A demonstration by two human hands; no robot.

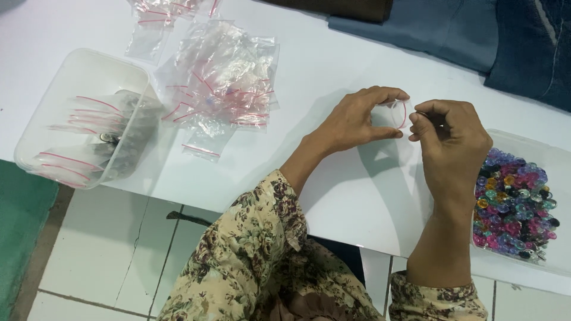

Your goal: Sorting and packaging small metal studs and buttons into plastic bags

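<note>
Head view: the left hand (357, 122) holds a small clear zip bag (397, 113) above the middle of the white tabletop (333, 65), its grip clamped on the bag with thumb below and fingers above, which seems to keep the red-edged mouth spread open toward the other hand. The right hand (452, 139) has its fingertips pinched together right at that mouth; whether a bead sits between them I cannot tell. Just beside the right hand, at the right edge, a clear tray (523, 145) holds colourful beads (514, 202). A heap of empty zip bags (223, 83) lies toward the far left, and a clear tub (83, 65) with filled bags stands at the left edge. Folded dark cloth (476, 35) lies along the far edge. Nothing stands between hands and tray.
</note>
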